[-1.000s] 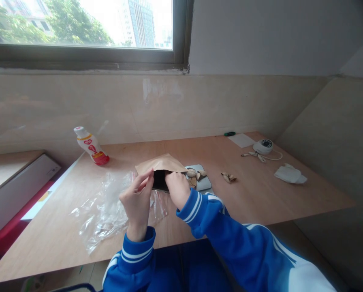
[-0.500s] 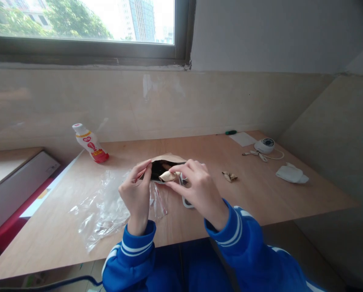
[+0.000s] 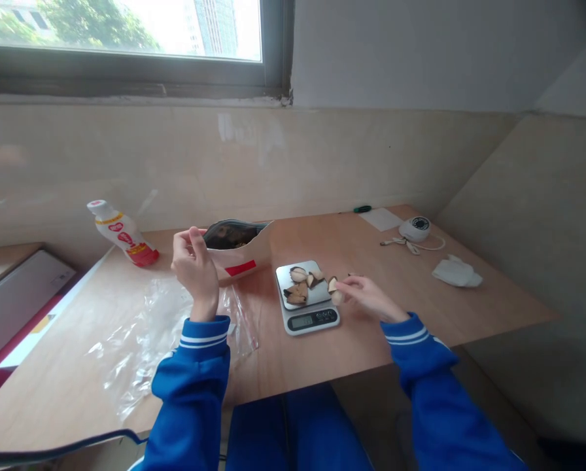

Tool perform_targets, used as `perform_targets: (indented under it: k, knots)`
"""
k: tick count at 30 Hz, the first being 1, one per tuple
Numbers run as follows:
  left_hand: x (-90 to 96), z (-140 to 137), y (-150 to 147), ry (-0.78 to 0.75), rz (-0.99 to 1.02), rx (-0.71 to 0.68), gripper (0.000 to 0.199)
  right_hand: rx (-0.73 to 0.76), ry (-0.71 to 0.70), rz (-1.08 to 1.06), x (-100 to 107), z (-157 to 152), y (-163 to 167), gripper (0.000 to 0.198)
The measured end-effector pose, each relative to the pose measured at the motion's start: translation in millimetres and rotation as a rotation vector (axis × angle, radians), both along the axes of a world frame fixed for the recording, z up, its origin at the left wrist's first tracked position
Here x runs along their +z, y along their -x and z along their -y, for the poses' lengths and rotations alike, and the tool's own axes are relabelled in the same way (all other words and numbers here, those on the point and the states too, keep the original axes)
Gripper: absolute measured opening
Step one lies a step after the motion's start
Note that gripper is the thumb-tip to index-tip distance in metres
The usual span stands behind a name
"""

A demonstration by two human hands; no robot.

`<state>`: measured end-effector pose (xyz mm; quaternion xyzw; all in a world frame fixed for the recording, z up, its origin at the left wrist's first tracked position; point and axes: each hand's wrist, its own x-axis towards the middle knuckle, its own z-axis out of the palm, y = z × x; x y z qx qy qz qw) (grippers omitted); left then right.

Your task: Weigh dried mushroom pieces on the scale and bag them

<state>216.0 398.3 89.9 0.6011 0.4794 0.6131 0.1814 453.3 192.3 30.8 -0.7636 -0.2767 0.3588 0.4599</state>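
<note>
Probably loading scale (image 3: 312,320), frame centre: pinching piece (image 3: 332,285) in right grip (image 3: 367,297), bag (image 3: 254,255) in left grip (image 3: 195,267), next calling for gentle release.

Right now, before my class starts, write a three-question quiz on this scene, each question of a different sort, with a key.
1. Fill in: the left hand grips the rim of an open ____.
2. True or false: the right hand is empty.
3. Multiple choice: the loose pale-and-brown pieces lie on A) a bowl, B) a digital scale, C) a book.

Key: 1. bag. 2. False; it pinches a small piece. 3. B.
</note>
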Motion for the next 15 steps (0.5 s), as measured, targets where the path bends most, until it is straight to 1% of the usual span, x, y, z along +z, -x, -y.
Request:
perform_targets:
  k: [2, 5, 7, 10, 11, 12, 15]
  knots:
    - [-2.4, -0.7, 0.6, -0.026, -0.001, -0.007, 0.044, 0.137, 0.052, 0.107, -2.3, -13.3, -2.9, 0.030]
    - [-5.0, -1.0, 1.7, -0.052, -0.004, -0.007, 0.043, 0.319, 0.092, 0.358, -1.3, -34.9, -1.9, 0.028]
    - [-5.2, -0.9, 2.2, -0.056, -0.003, -0.011, 0.042, 0.417, 0.093, 0.523, 0.3, -46.8, -0.5, 0.024]
    - [-3.9, 0.4, 2.9, -0.061, 0.015, -0.029, 0.040, 0.517, 0.051, 0.656, 1.8, -58.3, -0.6, 0.018]
    - [-3.6, 0.9, 3.0, -0.064, 0.022, -0.035, 0.039, 0.520, 0.031, 0.677, 1.7, -60.4, -1.5, 0.019]
    - [-3.4, 1.6, 3.0, -0.064, 0.024, -0.038, 0.038, 0.493, 0.011, 0.695, 1.0, -61.9, -2.7, 0.020]
    - [-4.1, 2.9, 2.8, -0.059, 0.015, -0.034, 0.039, 0.340, -0.049, 0.723, -4.9, -64.4, -8.0, 0.025]
